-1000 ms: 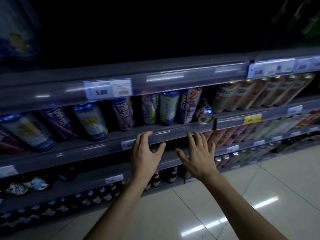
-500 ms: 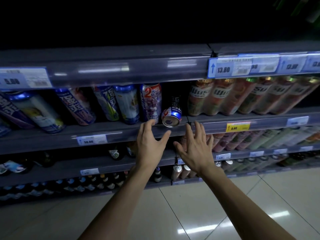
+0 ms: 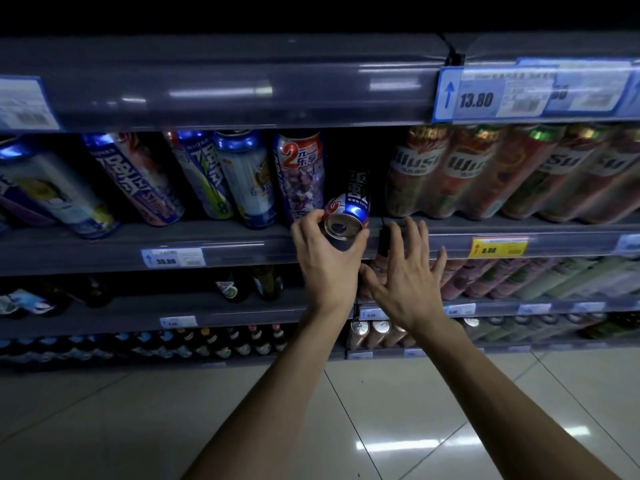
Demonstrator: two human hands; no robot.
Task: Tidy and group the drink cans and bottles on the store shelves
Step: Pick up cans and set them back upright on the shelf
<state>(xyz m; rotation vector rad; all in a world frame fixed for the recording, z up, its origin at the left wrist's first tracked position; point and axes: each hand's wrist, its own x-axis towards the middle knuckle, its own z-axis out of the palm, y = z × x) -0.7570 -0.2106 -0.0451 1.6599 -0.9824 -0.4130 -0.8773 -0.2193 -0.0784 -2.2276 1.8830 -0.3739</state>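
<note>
The left hand (image 3: 327, 261) curls its fingers round the tipped can (image 3: 350, 211); just right of the can, the right hand (image 3: 405, 285) spreads its fingers, perhaps touching the shelf (image 3: 242, 244).

Glossy metal can (image 3: 348, 211), shiny floor tiles (image 3: 433, 427)

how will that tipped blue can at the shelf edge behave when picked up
The blue can lies tipped over, round end facing out, so it would probably roll if nudged sideways. Looks like metal, likely stiff under the left hand gripping its end. Its gloss suggests slight slipperiness.
</note>
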